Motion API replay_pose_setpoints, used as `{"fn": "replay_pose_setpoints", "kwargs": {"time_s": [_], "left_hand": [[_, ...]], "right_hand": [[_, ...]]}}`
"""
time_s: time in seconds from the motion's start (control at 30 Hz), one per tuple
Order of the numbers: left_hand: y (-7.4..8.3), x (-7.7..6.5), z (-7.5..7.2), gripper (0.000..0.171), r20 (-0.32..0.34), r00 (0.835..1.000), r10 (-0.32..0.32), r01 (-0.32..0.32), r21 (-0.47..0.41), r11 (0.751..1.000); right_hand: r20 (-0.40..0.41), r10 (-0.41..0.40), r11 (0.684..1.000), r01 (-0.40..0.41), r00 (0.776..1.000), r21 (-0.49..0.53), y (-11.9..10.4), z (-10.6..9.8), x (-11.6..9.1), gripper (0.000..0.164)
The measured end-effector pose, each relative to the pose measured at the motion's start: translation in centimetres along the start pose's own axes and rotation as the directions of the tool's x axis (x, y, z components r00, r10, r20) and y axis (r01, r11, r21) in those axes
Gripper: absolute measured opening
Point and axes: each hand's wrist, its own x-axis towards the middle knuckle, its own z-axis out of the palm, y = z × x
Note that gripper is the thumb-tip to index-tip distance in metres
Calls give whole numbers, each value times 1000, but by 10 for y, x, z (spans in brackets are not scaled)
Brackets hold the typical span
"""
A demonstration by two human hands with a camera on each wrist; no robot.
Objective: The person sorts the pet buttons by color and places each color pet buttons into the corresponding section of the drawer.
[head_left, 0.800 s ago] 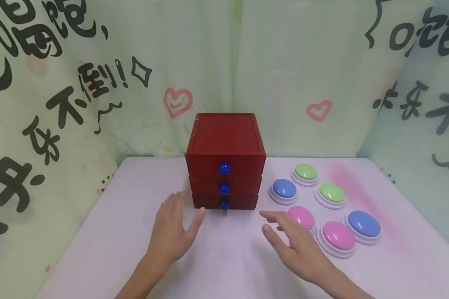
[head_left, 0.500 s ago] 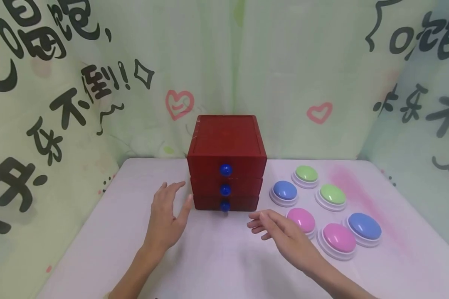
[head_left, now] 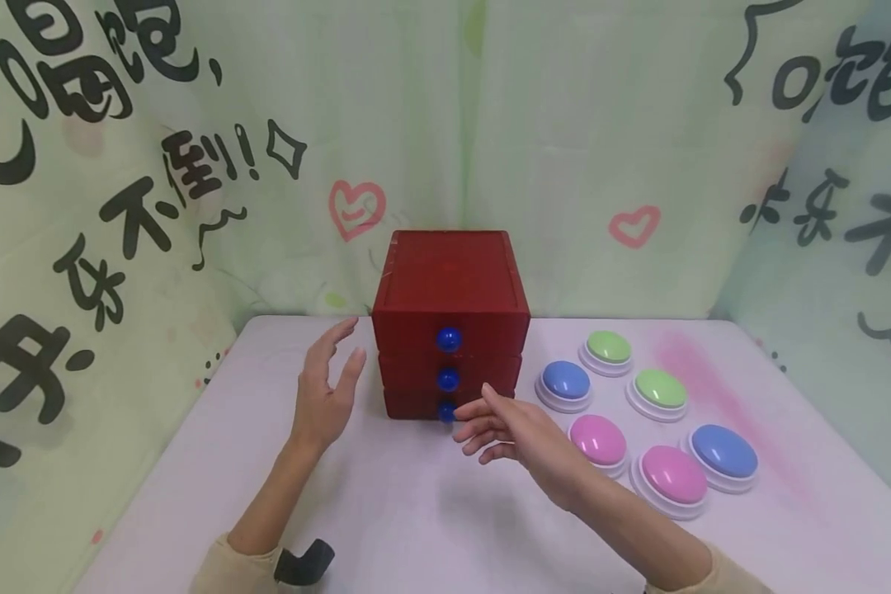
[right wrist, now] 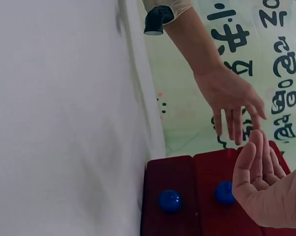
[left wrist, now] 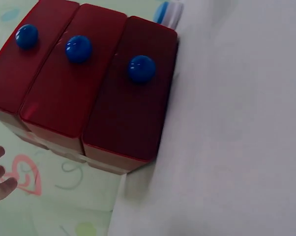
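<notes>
A dark red box with three stacked drawers (head_left: pixel 449 276) stands at the back middle of the table, each drawer front bearing a round blue knob (head_left: pixel 449 339). Beside its left side my left hand (head_left: pixel 322 404) is raised, fingers extended and thumb apart, holding nothing. My right hand (head_left: pixel 527 441) hovers before the lowest drawer, palm inward and fingers loosely bent; its fingertips overlap the edge of the bottom knob (head_left: pixel 446 412) in the head view. In the left wrist view all three drawer fronts (left wrist: pixel 121 103) sit flush. The right wrist view shows both hands apart from the knobs.
Right of the box are several dome push buttons on white bases: green (head_left: pixel 609 344), blue (head_left: pixel 567 379) and pink (head_left: pixel 673 474). My right forearm passes close to the near pink button (head_left: pixel 597 439). Printed cloth (head_left: pixel 549 165) encloses the white table (head_left: pixel 386 528) behind and at both sides.
My left hand has moved away from the box's front corner, up along its left side. My right hand has shifted left from beside the pink buttons to the lowest drawer, turning its palm inward.
</notes>
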Motion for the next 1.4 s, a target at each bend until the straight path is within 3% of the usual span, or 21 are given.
{"fn": "replay_pose_setpoints", "kwargs": {"time_s": [0.17,0.37,0.67,1.07,1.4], "left_hand": [[-2,17,1,43,29,999,-43,46,-125,991],[-2,38,3,44,64,995,-82,93,-206,974],[-1,66,18,45,114,993,-6,39,-292,956],[-3,73,24,46,110,994,25,-2,-208,978],[-8,73,22,42,120,993,6,26,-257,966]], "right_hand": [[9,38,995,-39,999,92,1,-1,15,66],[-5,48,986,-46,999,159,-1,-1,31,66],[-49,56,976,-44,997,215,0,-1,50,68],[-54,45,963,-29,998,269,-6,2,71,67],[-67,2,947,20,998,322,-12,8,72,60]]}}
